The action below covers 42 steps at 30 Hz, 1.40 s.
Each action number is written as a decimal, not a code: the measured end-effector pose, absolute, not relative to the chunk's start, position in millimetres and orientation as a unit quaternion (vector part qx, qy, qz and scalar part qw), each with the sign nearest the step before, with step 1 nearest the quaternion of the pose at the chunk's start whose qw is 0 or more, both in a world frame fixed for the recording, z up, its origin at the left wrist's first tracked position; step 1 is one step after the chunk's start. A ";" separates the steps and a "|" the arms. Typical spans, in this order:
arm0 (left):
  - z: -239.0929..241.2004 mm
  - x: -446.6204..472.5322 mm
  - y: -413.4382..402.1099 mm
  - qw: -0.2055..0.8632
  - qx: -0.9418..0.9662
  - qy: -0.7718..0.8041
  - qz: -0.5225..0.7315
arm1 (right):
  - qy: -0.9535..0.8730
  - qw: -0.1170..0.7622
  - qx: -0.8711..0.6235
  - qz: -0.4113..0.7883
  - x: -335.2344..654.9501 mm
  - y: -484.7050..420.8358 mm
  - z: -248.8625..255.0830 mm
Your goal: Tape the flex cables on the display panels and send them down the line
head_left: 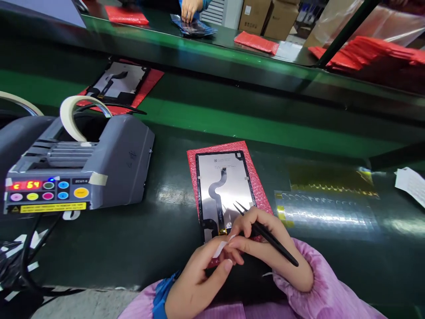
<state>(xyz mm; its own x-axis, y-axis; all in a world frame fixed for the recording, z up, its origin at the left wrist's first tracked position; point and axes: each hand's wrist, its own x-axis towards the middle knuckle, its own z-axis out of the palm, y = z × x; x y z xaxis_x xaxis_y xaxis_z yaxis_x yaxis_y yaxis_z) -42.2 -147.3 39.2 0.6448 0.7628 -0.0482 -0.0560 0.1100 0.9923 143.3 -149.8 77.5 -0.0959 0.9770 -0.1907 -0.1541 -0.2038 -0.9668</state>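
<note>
My two hands meet over the lower end of a tablet screen panel (207,170), which lies back side up on a red bubble-wrap bag (259,188). A dark ribbon cable (217,201) curves along its silvery back. My left hand (202,274) has its fingers curled and the thumb stretched out, with a small strip of white tape (219,249) on the index finger. Black tweezers (275,243) are held in my right hand (262,230), tips pointing up and left over the panel. Its thumb and index finger also pinch at a small white piece by the left fingertips.
A grey tape dispenser (122,155) with a tape roll stands at left. Behind it another screen panel (116,82) lies on red wrap. Clear film sheets (325,217) with amber tape lie right. Across the bench, a co-worker's hand (190,9) touches a stack of bags.
</note>
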 end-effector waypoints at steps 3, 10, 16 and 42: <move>41.1 -46.4 -141.3 0.702 0.583 0.290 0.289 | -0.443 0.478 -0.502 0.568 149.4 -129.9 86.9; 51.7 -74.5 -106.9 0.405 0.756 0.381 0.346 | -0.589 0.375 -0.515 0.498 160.7 -75.4 67.7; 43.9 -71.3 -90.4 0.167 0.877 0.389 0.226 | -0.630 0.345 -0.510 0.474 151.7 -57.2 38.2; 18.2 -68.5 -101.1 0.110 0.900 0.390 0.162 | -0.530 0.361 -0.742 0.196 197.3 -43.5 49.3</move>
